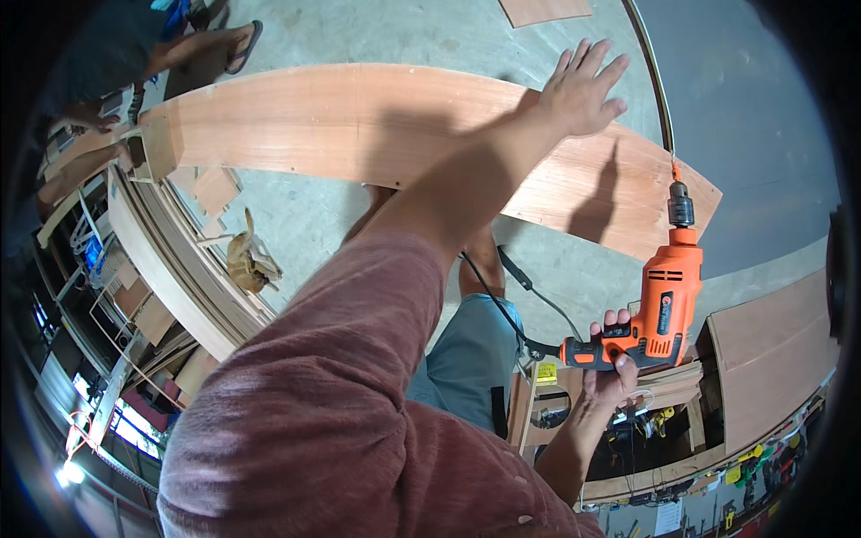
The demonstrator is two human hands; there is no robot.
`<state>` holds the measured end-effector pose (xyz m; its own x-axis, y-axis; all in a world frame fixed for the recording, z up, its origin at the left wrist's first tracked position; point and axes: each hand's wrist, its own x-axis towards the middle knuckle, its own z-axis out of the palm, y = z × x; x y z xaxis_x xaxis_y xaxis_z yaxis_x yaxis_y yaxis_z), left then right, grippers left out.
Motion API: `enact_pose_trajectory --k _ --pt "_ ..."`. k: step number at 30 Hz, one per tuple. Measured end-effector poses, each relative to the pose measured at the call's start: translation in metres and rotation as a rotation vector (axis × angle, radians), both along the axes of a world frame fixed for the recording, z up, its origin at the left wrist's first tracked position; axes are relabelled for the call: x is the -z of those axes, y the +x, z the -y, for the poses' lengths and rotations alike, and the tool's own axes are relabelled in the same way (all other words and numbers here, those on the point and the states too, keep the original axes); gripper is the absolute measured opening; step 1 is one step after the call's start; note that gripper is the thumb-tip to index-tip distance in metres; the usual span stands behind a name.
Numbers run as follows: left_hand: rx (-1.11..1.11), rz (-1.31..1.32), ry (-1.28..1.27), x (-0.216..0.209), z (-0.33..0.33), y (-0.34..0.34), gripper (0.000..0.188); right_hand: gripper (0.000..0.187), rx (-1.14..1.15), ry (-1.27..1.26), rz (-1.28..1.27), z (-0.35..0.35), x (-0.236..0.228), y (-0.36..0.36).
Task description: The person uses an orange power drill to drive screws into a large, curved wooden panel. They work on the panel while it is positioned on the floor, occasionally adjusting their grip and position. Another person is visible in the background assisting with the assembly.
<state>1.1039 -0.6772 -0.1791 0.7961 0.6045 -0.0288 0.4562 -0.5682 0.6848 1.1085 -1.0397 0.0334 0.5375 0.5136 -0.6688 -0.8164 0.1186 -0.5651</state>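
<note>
My right hand (612,384) is wrapped round the handle of an orange and black corded power drill (668,296). The drill points away from me, and its bit (676,170) reaches the far edge of a long plywood panel (296,117) near the panel's right end. Whether the bit has entered the wood is too small to tell. My left arm stretches across the panel. At its end my left hand (581,94) is open, fingers spread, over the panel's far edge; I cannot tell whether it touches. Small dark marks dot the panel's edges.
Another person's sandalled foot (244,47) and hand (94,118) show at upper left. A tan animal (247,257) is on the floor beside stacked boards (170,260). The drill's cord (493,291) runs past my leg. A wooden workbench (771,359) with tools stands at right.
</note>
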Motion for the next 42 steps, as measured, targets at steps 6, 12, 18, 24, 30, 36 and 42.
enact_pose_trajectory --k 6,12,18,24,30,36,42 --pt "-0.058 -0.076 0.131 0.069 0.050 -0.145 0.091 0.074 -0.121 -0.094 0.094 0.014 -0.004 0.008" --pt "-0.743 -0.881 -0.117 0.045 -0.121 -0.232 0.087 0.073 -0.078 -0.149 0.106 0.038 -0.001 0.003" --pt "-0.510 -0.607 0.351 0.026 -0.125 -0.200 0.081 0.074 0.081 -0.231 0.126 0.040 -0.003 -0.013" --pt "0.018 -0.842 0.269 0.031 -0.073 -0.171 0.081 0.074 0.143 -0.250 0.090 0.038 -0.015 -0.023" --pt "-0.957 -0.685 0.183 0.026 -0.209 -0.185 0.087 0.076 0.179 -0.313 0.136 0.045 -0.038 -0.049" --pt "-0.179 -0.443 0.592 0.010 -0.224 -0.240 0.089 0.075 0.199 -0.295 0.137 0.037 -0.036 -0.074" --pt "-0.070 -0.851 0.245 0.023 -0.096 -0.317 0.093 0.075 0.124 -0.335 0.135 0.021 -0.043 -0.092"
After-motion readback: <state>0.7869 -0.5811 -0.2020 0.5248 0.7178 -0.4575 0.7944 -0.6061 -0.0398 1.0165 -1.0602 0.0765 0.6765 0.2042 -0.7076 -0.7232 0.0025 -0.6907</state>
